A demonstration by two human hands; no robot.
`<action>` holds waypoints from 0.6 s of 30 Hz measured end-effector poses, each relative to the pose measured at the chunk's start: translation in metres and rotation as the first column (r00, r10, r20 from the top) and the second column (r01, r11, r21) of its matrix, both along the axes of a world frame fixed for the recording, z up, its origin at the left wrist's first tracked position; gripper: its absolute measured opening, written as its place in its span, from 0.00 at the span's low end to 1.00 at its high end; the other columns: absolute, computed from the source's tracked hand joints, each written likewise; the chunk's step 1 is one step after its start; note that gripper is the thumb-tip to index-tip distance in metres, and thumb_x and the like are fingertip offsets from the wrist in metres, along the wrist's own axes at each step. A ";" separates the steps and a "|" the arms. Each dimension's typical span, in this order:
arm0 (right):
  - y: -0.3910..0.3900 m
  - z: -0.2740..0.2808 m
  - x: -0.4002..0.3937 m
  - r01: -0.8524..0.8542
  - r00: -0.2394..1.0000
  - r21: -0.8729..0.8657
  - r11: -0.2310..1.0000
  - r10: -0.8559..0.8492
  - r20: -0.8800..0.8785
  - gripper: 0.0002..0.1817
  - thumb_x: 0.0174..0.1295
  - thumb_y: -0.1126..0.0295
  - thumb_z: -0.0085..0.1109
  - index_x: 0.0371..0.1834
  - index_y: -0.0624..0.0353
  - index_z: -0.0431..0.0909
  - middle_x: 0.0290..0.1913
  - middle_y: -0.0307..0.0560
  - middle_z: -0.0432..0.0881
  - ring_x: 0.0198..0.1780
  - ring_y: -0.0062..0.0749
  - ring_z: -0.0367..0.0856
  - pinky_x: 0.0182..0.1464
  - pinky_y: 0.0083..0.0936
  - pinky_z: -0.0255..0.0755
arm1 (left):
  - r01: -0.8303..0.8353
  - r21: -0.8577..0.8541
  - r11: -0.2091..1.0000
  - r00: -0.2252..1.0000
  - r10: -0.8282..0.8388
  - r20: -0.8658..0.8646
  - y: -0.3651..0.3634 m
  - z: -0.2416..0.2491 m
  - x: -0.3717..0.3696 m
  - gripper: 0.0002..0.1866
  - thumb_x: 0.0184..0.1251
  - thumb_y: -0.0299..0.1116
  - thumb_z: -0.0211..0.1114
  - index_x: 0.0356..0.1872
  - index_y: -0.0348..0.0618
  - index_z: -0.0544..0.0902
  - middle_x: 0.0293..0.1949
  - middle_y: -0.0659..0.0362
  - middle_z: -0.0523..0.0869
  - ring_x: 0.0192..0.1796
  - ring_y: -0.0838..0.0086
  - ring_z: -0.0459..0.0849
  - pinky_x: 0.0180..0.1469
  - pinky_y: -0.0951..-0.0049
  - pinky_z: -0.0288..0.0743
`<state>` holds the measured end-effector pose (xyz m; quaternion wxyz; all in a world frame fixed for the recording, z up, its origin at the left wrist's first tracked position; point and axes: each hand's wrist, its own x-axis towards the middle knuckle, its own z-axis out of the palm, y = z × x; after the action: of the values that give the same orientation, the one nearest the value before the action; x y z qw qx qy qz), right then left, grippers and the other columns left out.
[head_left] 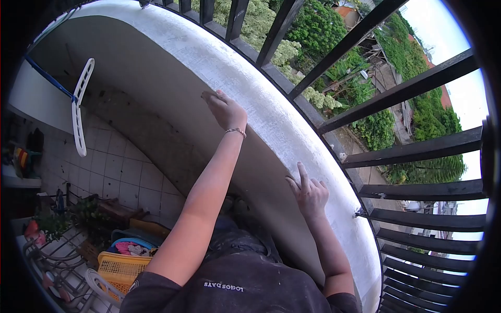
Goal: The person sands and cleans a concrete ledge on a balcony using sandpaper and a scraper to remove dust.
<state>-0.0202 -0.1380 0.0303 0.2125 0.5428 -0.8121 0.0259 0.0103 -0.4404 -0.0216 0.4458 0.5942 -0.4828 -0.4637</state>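
Observation:
My left hand (pixel 226 110) is at the inner edge of a curved white parapet ledge (pixel 255 99). Its fingers are bent together against the shaded inner wall face (pixel 172 86), and anything held in them is hidden. A thin bracelet circles that wrist. Farther along the same ledge, my right hand (pixel 312 197) rests near the inner edge. Its index finger is stretched out, the thumb stands apart, and nothing shows in its grasp. Pale dust marks both hands. The ledge's top looks rough and patchy white.
Dark metal railing bars (pixel 396 151) rise along the outer side, with trees (pixel 318 31) and roofs beyond. A white plastic hanger-like strip (pixel 78 107) hangs at left. Below stand a yellow basket (pixel 122 268), chairs (pixel 68 271) and plants (pixel 86 214) on white floor tiles (pixel 122 169).

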 end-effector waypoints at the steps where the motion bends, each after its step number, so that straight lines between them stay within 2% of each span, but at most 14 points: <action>1: -0.019 -0.004 -0.003 -0.011 1.000 -0.023 1.000 0.011 0.005 0.30 0.63 0.44 0.70 0.63 0.48 0.82 0.16 0.33 0.78 0.19 0.23 0.77 0.26 0.24 0.66 | -0.008 -0.029 1.000 1.000 0.008 0.015 -0.003 -0.003 -0.003 0.35 0.88 0.46 0.35 0.75 0.17 0.55 0.78 0.27 0.55 0.82 0.41 0.54 0.84 0.51 0.49; 3: -0.067 -0.004 0.000 -0.014 0.999 -0.015 1.000 0.015 0.042 0.30 0.65 0.43 0.68 0.64 0.48 0.80 0.17 0.35 0.79 0.20 0.27 0.79 0.28 0.27 0.69 | -0.027 -0.079 0.997 0.998 0.031 0.047 -0.006 -0.017 -0.004 0.35 0.87 0.46 0.35 0.75 0.18 0.56 0.78 0.27 0.56 0.82 0.40 0.55 0.84 0.50 0.49; 6: -0.095 -0.005 -0.003 -0.040 0.993 0.012 0.999 0.039 0.115 0.32 0.66 0.42 0.66 0.66 0.51 0.77 0.17 0.38 0.81 0.21 0.32 0.83 0.28 0.29 0.72 | 0.014 -0.027 1.000 0.996 -0.012 0.085 -0.002 -0.006 0.002 0.36 0.87 0.48 0.35 0.76 0.19 0.55 0.79 0.29 0.55 0.82 0.41 0.54 0.84 0.51 0.49; 7: -0.093 -0.007 -0.005 -0.054 0.989 0.010 0.998 0.052 0.136 0.33 0.67 0.41 0.65 0.66 0.52 0.76 0.18 0.38 0.81 0.21 0.33 0.83 0.28 0.29 0.73 | 0.064 0.017 0.998 0.996 -0.065 0.062 -0.001 0.001 0.007 0.36 0.87 0.48 0.34 0.76 0.19 0.54 0.79 0.29 0.55 0.82 0.42 0.54 0.84 0.51 0.49; 9: -0.065 -0.003 -0.002 0.039 0.991 0.045 0.998 -0.044 0.124 0.35 0.66 0.39 0.65 0.66 0.54 0.76 0.17 0.37 0.81 0.20 0.29 0.82 0.26 0.27 0.72 | 0.162 0.104 0.981 0.987 -0.163 0.001 -0.002 0.012 0.015 0.37 0.87 0.49 0.34 0.77 0.19 0.53 0.79 0.30 0.54 0.83 0.42 0.53 0.84 0.52 0.48; 10: -0.046 0.000 -0.001 0.084 0.990 0.058 0.995 -0.090 0.111 0.36 0.65 0.38 0.64 0.66 0.55 0.76 0.16 0.36 0.81 0.19 0.27 0.82 0.26 0.26 0.72 | 0.140 0.081 0.987 0.990 -0.142 0.023 -0.004 0.006 0.013 0.37 0.87 0.49 0.34 0.77 0.19 0.53 0.79 0.30 0.54 0.83 0.42 0.53 0.84 0.52 0.48; 12: 0.004 -0.012 -0.006 0.085 0.987 -0.020 0.996 -0.081 0.140 0.38 0.64 0.37 0.66 0.64 0.59 0.75 0.17 0.35 0.81 0.18 0.26 0.82 0.23 0.24 0.71 | 0.092 0.032 0.995 0.993 -0.094 0.067 -0.008 -0.013 0.005 0.37 0.87 0.49 0.34 0.77 0.20 0.53 0.79 0.30 0.54 0.83 0.43 0.53 0.85 0.52 0.48; 14: 0.039 -0.011 -0.004 0.120 0.980 -0.028 0.992 -0.113 0.166 0.39 0.63 0.37 0.67 0.63 0.59 0.76 0.16 0.35 0.80 0.18 0.26 0.82 0.22 0.23 0.70 | 0.048 0.002 0.999 0.997 -0.048 0.058 -0.003 -0.008 0.003 0.37 0.87 0.49 0.33 0.77 0.20 0.53 0.80 0.30 0.54 0.83 0.44 0.53 0.85 0.53 0.48; 15: 0.041 -0.007 -0.003 0.137 0.975 -0.033 0.990 -0.129 0.183 0.39 0.63 0.37 0.68 0.63 0.60 0.76 0.16 0.35 0.80 0.18 0.25 0.82 0.21 0.23 0.69 | 0.026 -0.014 1.000 0.998 -0.026 0.057 -0.002 -0.007 0.002 0.37 0.87 0.49 0.33 0.77 0.20 0.53 0.80 0.30 0.54 0.83 0.44 0.53 0.85 0.53 0.48; 18: 0.008 -0.001 -0.006 0.053 0.978 -0.033 0.998 -0.045 0.202 0.38 0.62 0.42 0.71 0.64 0.58 0.73 0.16 0.38 0.82 0.19 0.32 0.85 0.25 0.28 0.75 | 0.069 0.055 0.996 0.996 -0.072 0.048 -0.005 -0.006 0.004 0.37 0.87 0.49 0.33 0.78 0.21 0.52 0.80 0.31 0.53 0.83 0.45 0.52 0.85 0.54 0.47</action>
<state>-0.0265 -0.1300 0.0296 0.1401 0.5130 -0.8420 0.0910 0.0140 -0.4453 -0.0272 0.4011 0.5999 -0.5018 -0.4769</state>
